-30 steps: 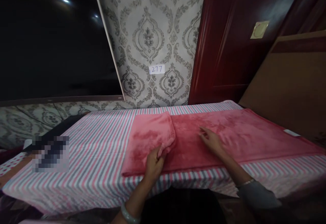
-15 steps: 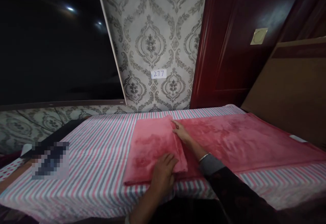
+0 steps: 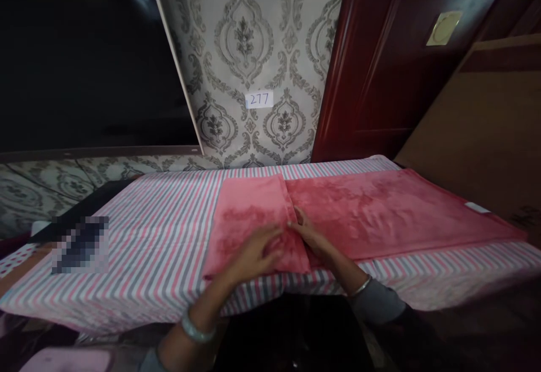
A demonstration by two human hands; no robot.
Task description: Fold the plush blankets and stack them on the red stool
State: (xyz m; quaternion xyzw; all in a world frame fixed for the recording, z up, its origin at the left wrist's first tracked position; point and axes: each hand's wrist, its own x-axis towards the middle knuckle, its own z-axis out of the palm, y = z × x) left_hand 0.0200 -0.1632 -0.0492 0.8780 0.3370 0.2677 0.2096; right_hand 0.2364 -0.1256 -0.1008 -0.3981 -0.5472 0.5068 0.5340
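A pink plush blanket lies lengthwise on a striped cloth, its left end doubled over into a thick folded section. Over the near part of that section is my left hand, slightly blurred, with thumb and fingers apart and a bracelet at the wrist. My right hand rests at the fold's right edge, where it meets the single flat part. Its thumb and forefinger are spread at the edge, with no visible grip on the fabric. A white label shows on the blanket's right end.
The striped cloth covers the table and hangs over its front. Behind stand a dark television and patterned wall with a paper marked 277. A brown cardboard panel leans at right. A pixelated item lies left.
My right hand has come nearer along the fold's edge. My left hand has lifted and shifted left, its fingers spreading. The camera view has tilted down slightly.
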